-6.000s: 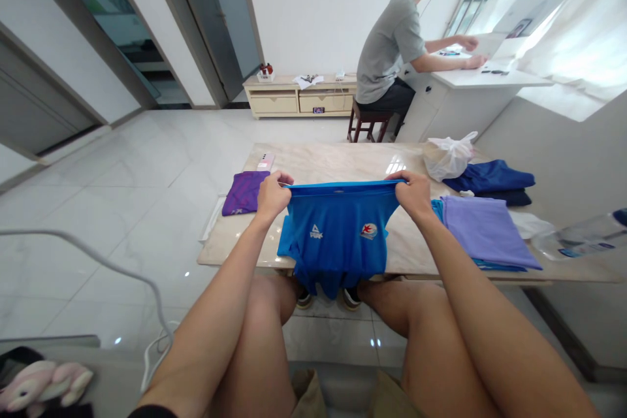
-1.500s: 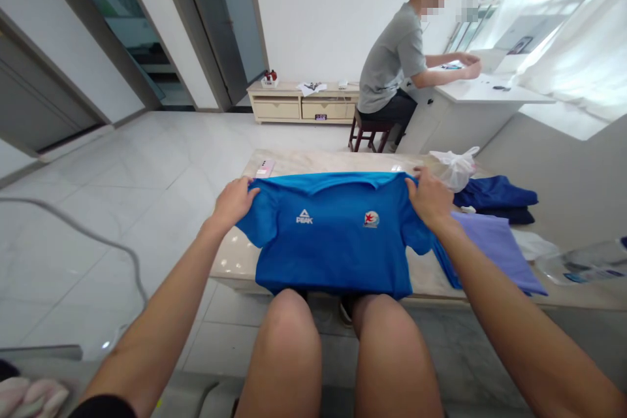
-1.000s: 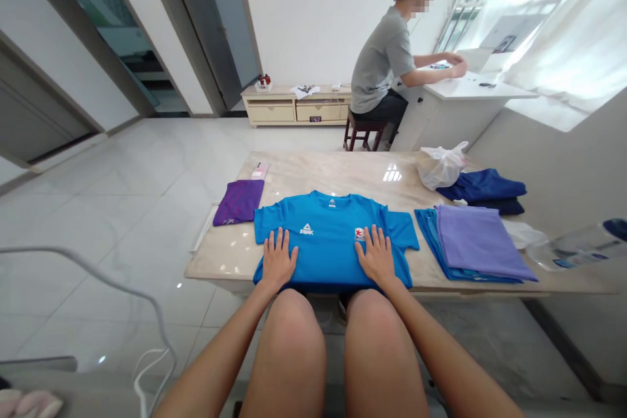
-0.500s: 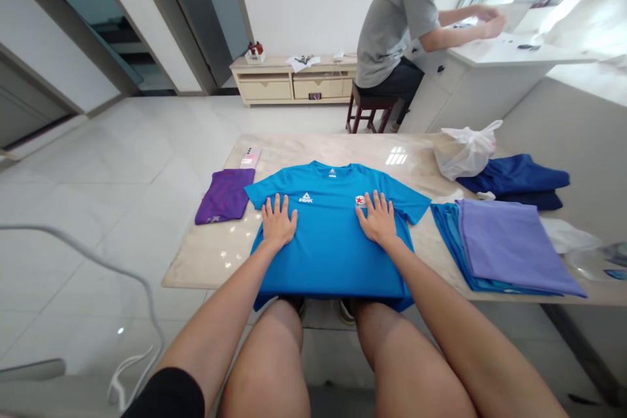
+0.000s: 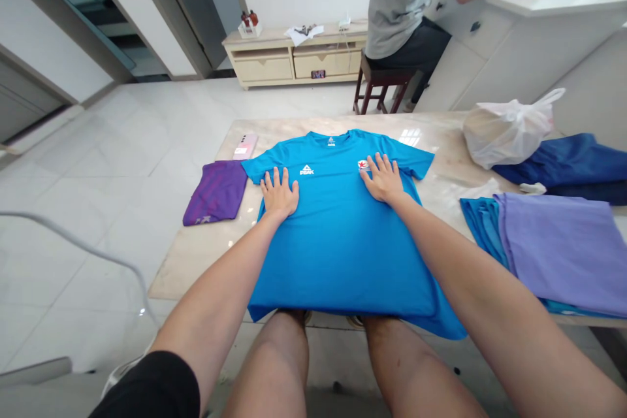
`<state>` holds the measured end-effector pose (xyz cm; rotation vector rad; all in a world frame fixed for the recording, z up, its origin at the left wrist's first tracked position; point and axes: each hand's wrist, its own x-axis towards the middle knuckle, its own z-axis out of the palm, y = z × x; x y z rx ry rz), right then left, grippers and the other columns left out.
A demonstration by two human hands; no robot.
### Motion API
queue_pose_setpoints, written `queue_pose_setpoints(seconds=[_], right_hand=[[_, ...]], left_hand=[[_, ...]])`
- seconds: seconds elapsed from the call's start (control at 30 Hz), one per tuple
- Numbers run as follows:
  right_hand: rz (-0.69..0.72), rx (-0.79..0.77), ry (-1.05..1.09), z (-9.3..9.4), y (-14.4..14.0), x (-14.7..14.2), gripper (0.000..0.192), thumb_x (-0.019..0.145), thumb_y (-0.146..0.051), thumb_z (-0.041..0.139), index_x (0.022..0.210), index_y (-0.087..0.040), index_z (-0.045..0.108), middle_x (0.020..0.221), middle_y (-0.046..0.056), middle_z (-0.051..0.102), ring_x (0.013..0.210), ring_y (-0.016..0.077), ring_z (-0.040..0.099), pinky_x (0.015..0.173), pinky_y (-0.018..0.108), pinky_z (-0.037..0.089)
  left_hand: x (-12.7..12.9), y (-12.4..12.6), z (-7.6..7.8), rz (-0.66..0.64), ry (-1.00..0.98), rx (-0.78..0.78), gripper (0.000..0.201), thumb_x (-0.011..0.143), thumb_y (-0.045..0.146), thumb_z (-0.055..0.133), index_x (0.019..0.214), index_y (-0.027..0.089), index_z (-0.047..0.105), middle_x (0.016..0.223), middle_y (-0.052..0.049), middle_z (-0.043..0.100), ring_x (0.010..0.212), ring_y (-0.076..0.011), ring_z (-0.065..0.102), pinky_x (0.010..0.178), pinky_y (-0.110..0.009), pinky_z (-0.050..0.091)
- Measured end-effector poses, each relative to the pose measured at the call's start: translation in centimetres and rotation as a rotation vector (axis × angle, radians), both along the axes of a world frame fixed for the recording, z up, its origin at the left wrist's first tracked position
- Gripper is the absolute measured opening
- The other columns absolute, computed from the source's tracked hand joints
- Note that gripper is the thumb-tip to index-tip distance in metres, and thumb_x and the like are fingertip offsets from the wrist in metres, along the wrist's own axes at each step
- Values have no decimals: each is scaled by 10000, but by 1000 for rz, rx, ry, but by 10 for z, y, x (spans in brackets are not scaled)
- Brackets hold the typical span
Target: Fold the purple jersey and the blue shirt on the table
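A blue short-sleeved T-shirt (image 5: 333,235) lies spread face up on the table (image 5: 181,261), collar away from me, its hem hanging over the near edge. Flat on the shirt's left chest area, below the sleeve, rests my left hand (image 5: 280,194) with fingers spread. My right hand (image 5: 385,179) presses flat by the red-and-white badge (image 5: 363,164), its fingers apart too. Between the hands a white logo (image 5: 306,170) shows. Neither hand grips the cloth. Left of the shirt is a folded purple garment (image 5: 216,192).
A phone (image 5: 245,146) lies at the back left. On the right are a stack of folded garments topped by a lilac one (image 5: 563,248), a white plastic bag (image 5: 507,130) and dark blue clothing (image 5: 573,163). Beyond, a person (image 5: 406,6) sits on a stool (image 5: 382,81).
My view has shifted closer and lower over the table. The shirt's hem now hangs further out at the lower right. Both hands stay flat on the shirt, fingers spread.
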<state>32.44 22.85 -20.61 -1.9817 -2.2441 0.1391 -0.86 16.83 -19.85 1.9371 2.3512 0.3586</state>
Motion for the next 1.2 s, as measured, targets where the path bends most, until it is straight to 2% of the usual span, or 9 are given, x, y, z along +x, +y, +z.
queue_pose_setpoints(seconds=[0.1, 0.27, 0.47, 0.67, 0.8, 0.9, 1.0, 1.1, 1.2], right_hand=[[-67, 94, 16, 12, -30, -7, 763, 1167, -486, 210, 1765, -31, 336, 1858, 229, 226, 1741, 380, 164, 1388, 662, 81], [64, 170, -4, 9, -149, 15, 757, 1168, -495, 218, 1789, -69, 302, 1877, 174, 192, 1757, 334, 125, 1408, 572, 136], [-38, 14, -79, -3, -247, 38, 758, 1155, -479, 270, 1765, -35, 343, 1851, 216, 250, 1738, 346, 215, 1397, 543, 209], [-17, -140, -137, 42, -272, 28, 779, 1136, -479, 391, 1734, 20, 383, 1811, 293, 297, 1700, 396, 310, 1342, 532, 326], [12, -266, -188, 86, -273, 31, 640, 1114, -484, 437, 1403, -11, 756, 1462, 338, 695, 1394, 441, 673, 1143, 524, 525], [-27, -252, -184, 103, -261, 34, 583, 1129, -448, 398, 1173, -77, 846, 1218, 293, 801, 1161, 414, 785, 1039, 509, 573], [5, -114, -139, 87, -245, 33, 544, 1134, -328, 371, 1422, -58, 745, 1453, 284, 724, 1397, 386, 685, 1173, 496, 513], [62, -20, -94, 44, -236, 30, 639, 1141, -374, 384, 1679, -55, 518, 1780, 229, 415, 1682, 363, 365, 1344, 520, 344], [59, 30, -55, 3, -234, 32, 707, 1168, -467, 307, 1763, -96, 393, 1856, 164, 262, 1737, 339, 227, 1399, 552, 228]], left_hand=[[4, -20, 11, -35, -1, -5, 732, 1127, 442, 362, 1776, 104, 352, 1874, -164, 240, 1744, -400, 191, 1416, -638, 128], [-4, -108, 12, -282, 10, 79, 708, 1156, 427, 274, 1786, 107, 320, 1877, -133, 248, 1759, -292, 171, 1438, -514, 147], [-19, -181, 8, -288, 49, -51, 737, 1128, 454, 346, 1753, 66, 386, 1843, -187, 314, 1729, -356, 267, 1411, -532, 235], [-14, -212, 38, -327, 150, -106, 725, 1109, 471, 408, 1701, 57, 477, 1782, -227, 429, 1677, -391, 379, 1350, -513, 350], [-16, -224, 74, -357, 204, -264, 545, 1109, 406, 425, 1414, 84, 742, 1490, -279, 707, 1403, -406, 682, 1146, -500, 542], [-19, -219, 92, -332, 171, -315, 488, 1120, 403, 407, 1239, 141, 801, 1220, -246, 812, 1169, -392, 786, 1003, -499, 595], [-20, -204, 83, -360, 90, -167, 511, 1134, 373, 385, 1470, 149, 698, 1443, -219, 751, 1341, -350, 719, 1125, -475, 559], [-20, -192, 51, -338, 57, -40, 603, 1133, 372, 397, 1655, 107, 542, 1734, -203, 514, 1609, -330, 498, 1307, -477, 427], [-22, -187, 19, -248, 68, 21, 650, 1141, 390, 371, 1716, 103, 469, 1813, -186, 385, 1689, -336, 370, 1373, -539, 326]])
